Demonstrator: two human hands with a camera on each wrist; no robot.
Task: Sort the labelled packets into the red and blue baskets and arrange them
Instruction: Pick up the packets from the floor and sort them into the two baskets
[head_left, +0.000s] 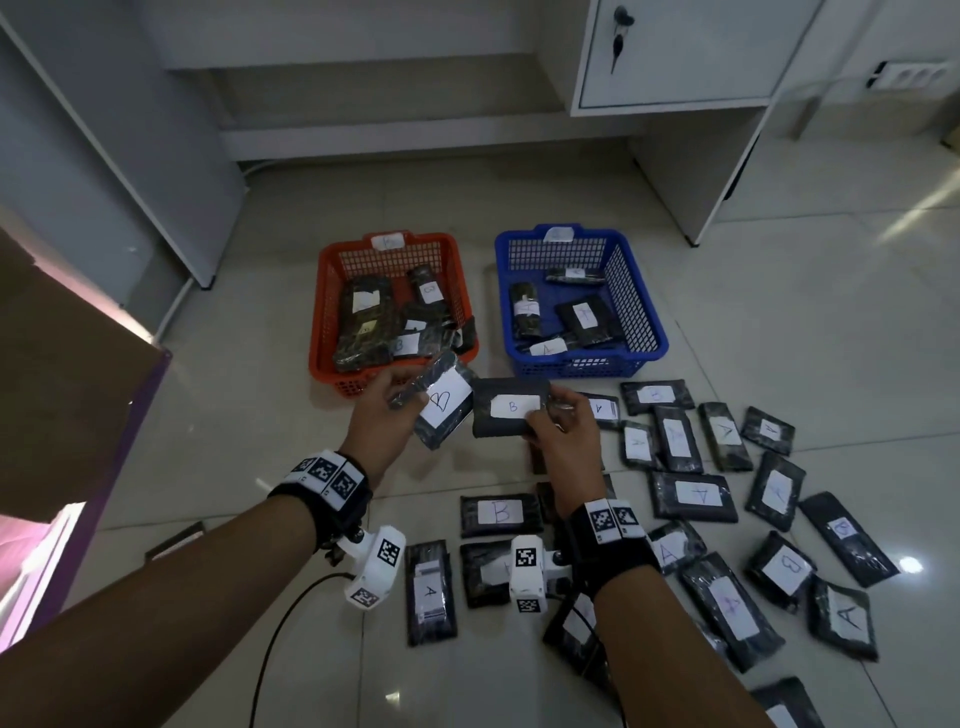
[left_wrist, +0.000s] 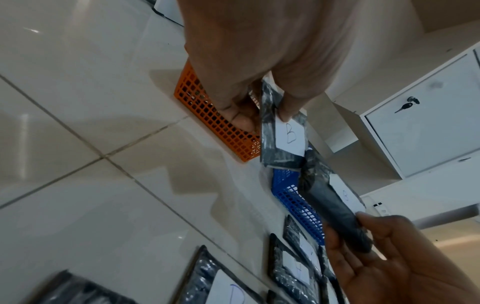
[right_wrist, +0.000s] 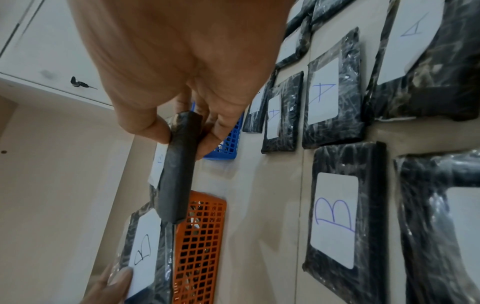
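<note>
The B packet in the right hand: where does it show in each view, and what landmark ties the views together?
Head: B packet at centre, pinched by the right hand, in front of the gap between the baskets.
Left wrist: lower right, edge-on, over the blue basket.
Right wrist: centre-left, edge-on, running down from the fingers.
Shared landmark: the red basket.

Both arms reach forward, left hand (head_left: 382, 410) and right hand (head_left: 563, 436) each apparently pinching a packet.

"B" on both held packets (head_left: 445, 404) (head_left: 511, 406)
</note>
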